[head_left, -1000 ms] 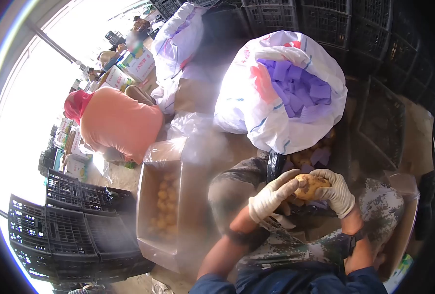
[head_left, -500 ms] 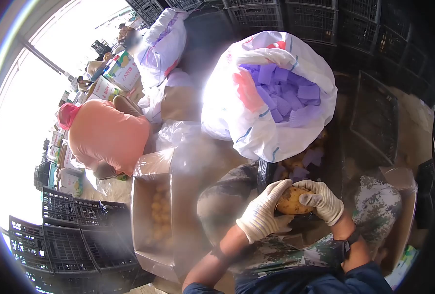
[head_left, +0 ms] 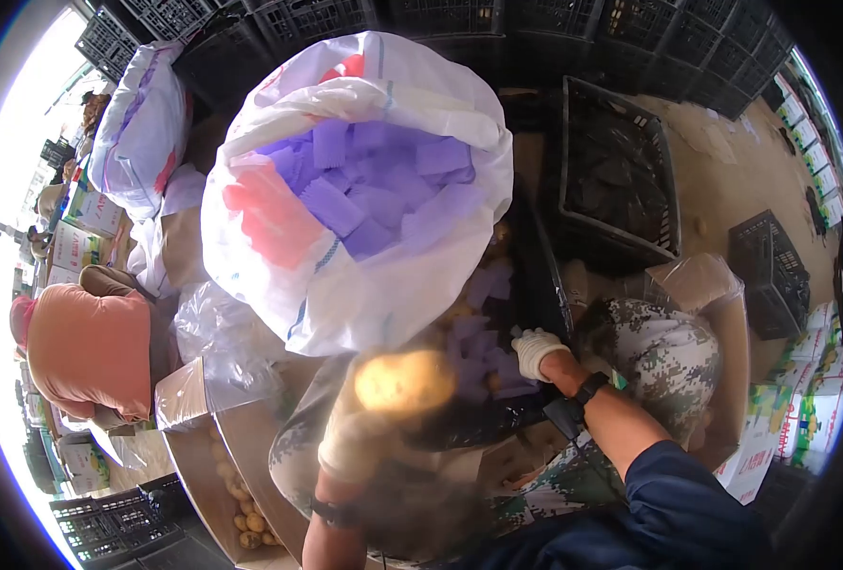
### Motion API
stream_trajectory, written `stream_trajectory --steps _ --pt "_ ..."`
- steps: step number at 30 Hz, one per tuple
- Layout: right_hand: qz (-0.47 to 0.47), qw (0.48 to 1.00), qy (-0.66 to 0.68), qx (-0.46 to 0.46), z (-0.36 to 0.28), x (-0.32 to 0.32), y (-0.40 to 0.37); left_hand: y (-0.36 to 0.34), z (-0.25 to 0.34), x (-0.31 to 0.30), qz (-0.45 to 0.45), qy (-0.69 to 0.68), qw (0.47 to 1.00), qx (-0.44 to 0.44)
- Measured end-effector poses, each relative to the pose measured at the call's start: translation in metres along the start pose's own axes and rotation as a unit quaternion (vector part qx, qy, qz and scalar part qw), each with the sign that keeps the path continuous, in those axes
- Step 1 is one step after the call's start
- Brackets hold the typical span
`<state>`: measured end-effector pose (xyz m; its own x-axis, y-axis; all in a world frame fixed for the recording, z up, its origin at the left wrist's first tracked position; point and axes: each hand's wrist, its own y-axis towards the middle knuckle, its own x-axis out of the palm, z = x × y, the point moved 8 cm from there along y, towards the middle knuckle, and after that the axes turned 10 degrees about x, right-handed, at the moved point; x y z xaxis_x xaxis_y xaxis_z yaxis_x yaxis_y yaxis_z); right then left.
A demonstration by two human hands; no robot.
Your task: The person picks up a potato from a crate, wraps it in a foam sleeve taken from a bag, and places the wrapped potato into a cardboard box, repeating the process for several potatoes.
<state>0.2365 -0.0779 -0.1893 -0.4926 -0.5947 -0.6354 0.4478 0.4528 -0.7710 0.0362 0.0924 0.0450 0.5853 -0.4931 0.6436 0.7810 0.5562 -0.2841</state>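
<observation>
My left hand [head_left: 353, 432], in a white knit glove and blurred, holds a large yellow potato [head_left: 405, 382] below the white woven sack [head_left: 355, 304]. Purple foam pieces [head_left: 369, 204] fill the open sack. Over the right side of the black crate [head_left: 552, 275], my right hand [head_left: 537, 353], also gloved, has its fingers curled together; what they hold, if anything, is too small to make out. Beneath and left of that hand lie more purple foam pieces [head_left: 478, 342], with potatoes partly visible among them.
A cardboard box [head_left: 189, 475] holding several potatoes stands at lower left. Another open carton [head_left: 725, 370] is at my right, beside a camouflage-clad knee. Black crates [head_left: 621, 171] stand at the back and right. A person in a salmon top [head_left: 94, 351] bends over at far left.
My hands have separated: the left moved left with the potato, while the right let go of it and reached down toward the crate. The view has turned right.
</observation>
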Motion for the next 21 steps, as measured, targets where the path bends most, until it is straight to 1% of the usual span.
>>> stream_trajectory --steps 2,4,5,7,8,9,10,13,16,17,18,19,20,21 --pt "0.009 1.000 0.012 0.002 0.000 0.024 0.015 -0.002 -0.018 -0.016 0.008 -0.049 0.998 -0.028" --pt "0.034 0.999 0.024 0.008 0.000 0.026 0.023 -0.002 -0.029 -0.020 0.030 -0.114 0.992 -0.046" --pt "0.021 1.000 0.009 -0.011 -0.002 0.027 0.027 -0.003 -0.030 -0.018 0.022 -0.121 0.990 -0.071" --pt "-0.002 0.999 -0.021 -0.050 -0.006 0.026 0.029 0.004 -0.025 -0.007 -0.016 -0.057 0.995 -0.080" --pt "-0.014 0.999 0.023 -0.033 -0.003 0.021 0.029 0.006 -0.024 -0.001 -0.036 -0.024 0.996 -0.083" --pt "-0.022 0.997 0.067 -0.016 0.001 0.015 0.029 0.006 -0.025 0.000 -0.033 -0.012 0.996 -0.078" --pt "-0.028 0.993 0.112 0.001 0.005 0.006 0.028 0.008 -0.032 -0.010 -0.051 0.034 0.995 -0.075" --pt "0.004 0.952 0.304 -0.038 0.011 -0.041 -0.003 0.004 -0.042 -0.010 -0.043 0.157 0.979 -0.121" --pt "0.048 0.931 0.350 -0.090 0.002 -0.093 -0.048 0.004 -0.064 -0.016 -0.104 0.279 0.950 -0.098" --pt "0.014 0.929 0.357 -0.095 -0.003 -0.110 -0.074 0.004 -0.059 -0.007 -0.132 0.334 0.933 -0.015" --pt "0.023 0.927 0.356 -0.117 -0.004 -0.116 -0.088 0.005 -0.049 0.023 -0.202 0.419 0.883 0.060" --pt "0.033 0.924 0.354 -0.139 -0.008 -0.118 -0.101 0.007 -0.036 0.060 -0.267 0.496 0.816 0.134" --pt "0.044 0.921 0.351 -0.163 -0.012 -0.121 -0.113 0.002 -0.037 0.075 -0.300 0.540 0.767 0.173" --pt "0.036 0.918 0.348 -0.186 -0.015 -0.120 -0.123 -0.005 -0.044 0.079 -0.324 0.574 0.723 0.206"
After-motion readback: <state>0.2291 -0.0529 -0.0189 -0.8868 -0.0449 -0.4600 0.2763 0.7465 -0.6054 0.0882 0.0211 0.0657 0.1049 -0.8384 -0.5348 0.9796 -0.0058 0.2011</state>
